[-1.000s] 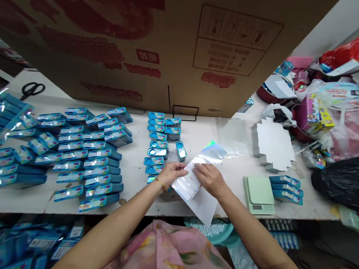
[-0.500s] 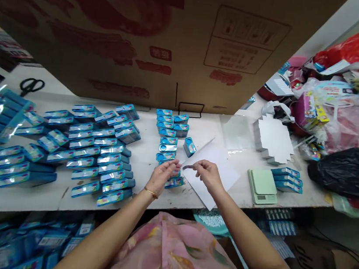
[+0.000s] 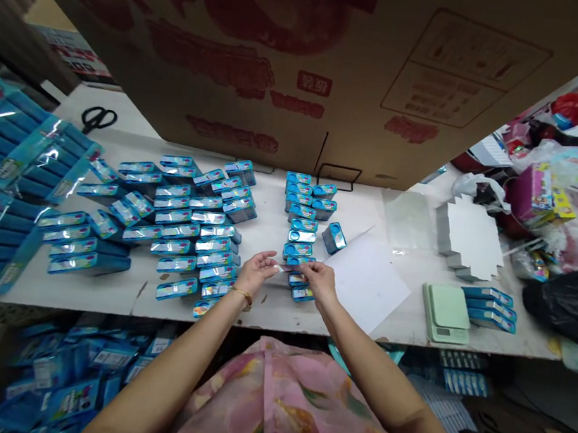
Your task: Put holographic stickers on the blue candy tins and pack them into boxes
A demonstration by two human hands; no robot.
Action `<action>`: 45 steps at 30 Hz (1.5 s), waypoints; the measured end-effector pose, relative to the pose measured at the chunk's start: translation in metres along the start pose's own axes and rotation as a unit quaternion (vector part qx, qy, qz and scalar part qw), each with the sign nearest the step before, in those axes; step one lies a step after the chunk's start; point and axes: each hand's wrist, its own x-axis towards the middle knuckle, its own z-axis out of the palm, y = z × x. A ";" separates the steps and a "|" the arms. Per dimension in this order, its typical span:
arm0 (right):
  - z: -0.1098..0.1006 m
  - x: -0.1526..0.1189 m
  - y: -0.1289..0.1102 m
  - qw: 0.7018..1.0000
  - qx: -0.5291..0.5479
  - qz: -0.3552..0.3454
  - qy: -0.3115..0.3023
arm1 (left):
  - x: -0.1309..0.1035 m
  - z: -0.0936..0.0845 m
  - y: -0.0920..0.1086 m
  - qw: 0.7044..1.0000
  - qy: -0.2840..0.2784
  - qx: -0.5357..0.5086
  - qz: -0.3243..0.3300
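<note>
My right hand (image 3: 319,281) pinches one end of a small, thin strip (image 3: 290,268), too small to make out in detail. My left hand (image 3: 256,272), with a bracelet at its wrist, is at the strip's other end, thumb and fingers slightly apart; whether it grips the strip is unclear. Just beyond and partly beneath both hands runs a column of small blue boxes (image 3: 301,236). One blue box (image 3: 334,237) stands apart, right of that column. A white sheet (image 3: 373,281) lies right of my right hand.
Many blue boxes (image 3: 170,229) stand in rows at left. A large cardboard box (image 3: 259,120) rises behind. Black scissors (image 3: 98,120) lie at the back left. A green scale (image 3: 445,314), a white cutout stack (image 3: 472,237) and a black bag (image 3: 576,304) are at right.
The view has turned left, so the scene sits further right. My hands have shifted left off the white sheet to beside the box column, the strip now stretched between them.
</note>
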 end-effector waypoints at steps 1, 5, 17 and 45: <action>0.001 0.003 0.004 0.999 -0.034 -0.018 0.021 | 0.005 -0.001 -0.001 1.000 -0.001 0.011 0.005; 0.000 0.011 0.012 0.967 -0.205 -0.123 0.085 | 0.024 0.001 -0.009 1.000 0.006 0.030 0.001; -0.001 0.021 0.022 0.848 -0.465 -0.231 0.105 | 0.044 0.008 -0.039 0.998 0.055 0.034 -0.006; -0.153 0.007 -0.006 0.983 0.077 -0.107 0.128 | 0.012 0.119 -0.001 0.938 -0.153 0.290 0.115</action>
